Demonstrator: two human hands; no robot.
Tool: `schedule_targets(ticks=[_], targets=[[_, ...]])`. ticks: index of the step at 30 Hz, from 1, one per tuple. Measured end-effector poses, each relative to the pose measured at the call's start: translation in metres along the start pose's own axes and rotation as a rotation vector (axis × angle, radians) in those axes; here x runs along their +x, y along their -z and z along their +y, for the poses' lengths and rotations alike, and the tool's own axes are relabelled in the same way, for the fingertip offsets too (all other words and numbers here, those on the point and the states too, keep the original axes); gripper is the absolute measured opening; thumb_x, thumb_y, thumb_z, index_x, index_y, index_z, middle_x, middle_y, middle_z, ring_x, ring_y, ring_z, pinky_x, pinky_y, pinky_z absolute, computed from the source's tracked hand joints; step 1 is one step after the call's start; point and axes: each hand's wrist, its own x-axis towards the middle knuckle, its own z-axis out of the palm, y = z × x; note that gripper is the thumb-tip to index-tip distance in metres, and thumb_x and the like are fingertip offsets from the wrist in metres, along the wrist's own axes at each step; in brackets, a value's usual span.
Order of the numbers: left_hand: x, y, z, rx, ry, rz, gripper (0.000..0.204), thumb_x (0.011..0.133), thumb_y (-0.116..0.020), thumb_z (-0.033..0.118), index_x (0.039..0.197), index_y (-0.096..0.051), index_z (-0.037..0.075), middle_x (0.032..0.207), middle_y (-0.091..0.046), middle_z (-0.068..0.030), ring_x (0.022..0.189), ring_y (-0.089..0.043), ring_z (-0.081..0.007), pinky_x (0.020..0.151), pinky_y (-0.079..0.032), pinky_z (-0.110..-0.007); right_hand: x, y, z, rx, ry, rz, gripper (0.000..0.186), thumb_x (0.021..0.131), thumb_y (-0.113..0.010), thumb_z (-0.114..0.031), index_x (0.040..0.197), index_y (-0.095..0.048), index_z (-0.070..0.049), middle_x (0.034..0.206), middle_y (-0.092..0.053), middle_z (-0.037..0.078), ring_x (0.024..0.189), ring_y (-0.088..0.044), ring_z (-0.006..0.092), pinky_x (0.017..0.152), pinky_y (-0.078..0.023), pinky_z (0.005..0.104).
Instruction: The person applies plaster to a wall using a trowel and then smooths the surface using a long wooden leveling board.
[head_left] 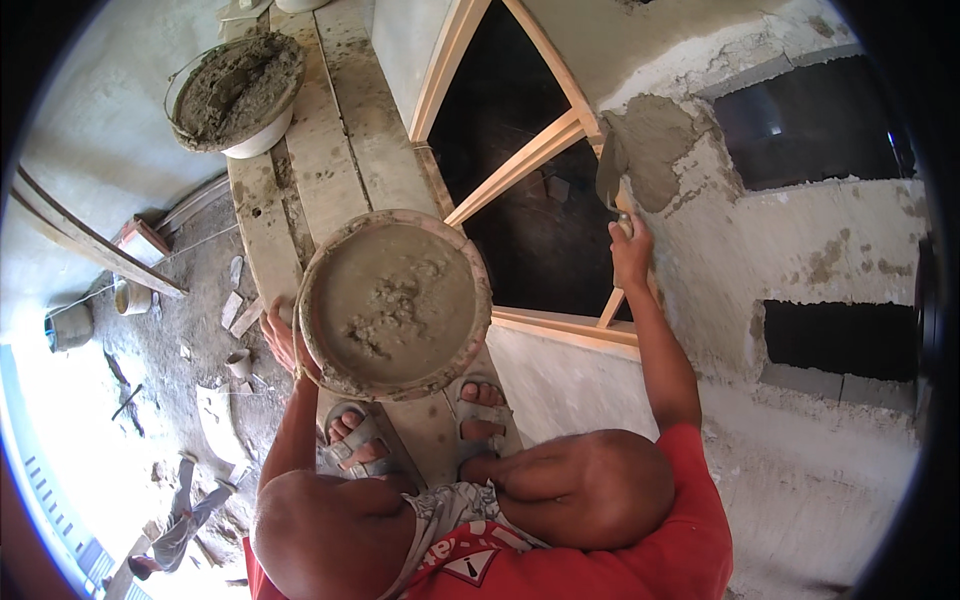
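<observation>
My right hand [630, 255] is closed round the handle of a trowel [611, 178]. The trowel's blade stands at the edge of the wooden window frame [590, 128], beside a patch of wet mortar [655, 150] on the wall. My left hand [283, 338] is by the left side of a round bucket [484, 300], with its fingers stretched out near the plank edge. The bucket's thin handle crosses close to that hand, and the palm is hidden. Wet, lumpy grey mortar [400, 290] fills much of the bucket, which stands on the planks in front of my feet.
A second bucket [262, 140] heaped with mortar stands farther along the plank scaffold [330, 175]. Rough openings [840, 345] pierce the wall at right. Far below on the left lie a littered floor [190, 330] and small pails [132, 296]; another person [180, 530] is down there.
</observation>
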Motion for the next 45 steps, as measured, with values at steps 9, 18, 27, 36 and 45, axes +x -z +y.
schedule_targets(ticks=[9,18,27,36,45], targets=[[0.000,-0.002,-0.003,0.009,-0.040,0.020,0.063,0.080,-0.070,0.049,0.130,-0.053,0.014,0.131,-0.048,-0.0177,0.124,-0.046,-0.0369,0.100,-0.038,-0.048,-0.056,0.073,-0.024,-0.359,0.250,0.006,0.039,0.085,-0.067,-0.013,0.122,-0.058,-0.002,0.111,-0.065,0.022,0.104,-0.063,0.0384,0.087,-0.050,0.0432],[-0.003,0.004,0.005,0.037,-0.107,0.089,0.050,0.083,-0.068,0.034,0.126,-0.057,0.011,0.124,-0.055,-0.0138,0.115,-0.050,-0.0347,0.095,-0.042,-0.046,-0.076,0.145,-0.123,0.054,0.209,-0.636,0.039,0.085,-0.065,-0.010,0.122,-0.061,0.000,0.082,-0.064,0.008,0.071,-0.060,0.0158,0.067,-0.050,0.0299],[-0.007,0.011,0.025,0.003,0.094,0.070,0.051,0.084,-0.069,0.037,0.129,-0.055,0.018,0.127,-0.052,-0.0145,0.118,-0.050,-0.0370,0.094,-0.042,-0.047,-0.008,0.172,-0.117,0.018,0.072,-0.256,0.044,0.089,-0.059,-0.013,0.130,-0.056,0.001,0.077,-0.057,0.000,0.064,-0.051,0.0072,0.058,-0.044,0.0233],[0.002,0.030,0.046,-0.002,0.269,-0.079,0.062,0.078,-0.075,0.032,0.132,-0.050,0.015,0.145,-0.039,-0.0208,0.131,-0.040,-0.0389,0.107,-0.036,-0.046,-0.115,0.133,-0.218,-0.540,0.762,-0.728,0.037,0.080,-0.064,-0.007,0.117,-0.061,-0.003,0.089,-0.065,0.015,0.080,-0.065,0.0343,0.070,-0.050,0.0403],[0.000,0.024,0.045,0.007,0.176,-0.015,0.063,0.078,-0.074,0.030,0.133,-0.049,0.013,0.143,-0.039,-0.0239,0.130,-0.040,-0.0392,0.106,-0.035,-0.046,-0.116,0.021,-0.240,-0.670,0.873,-0.915,0.023,0.080,-0.061,-0.011,0.102,-0.060,-0.003,0.082,-0.064,0.022,0.078,-0.065,0.0417,0.070,-0.051,0.0512]])
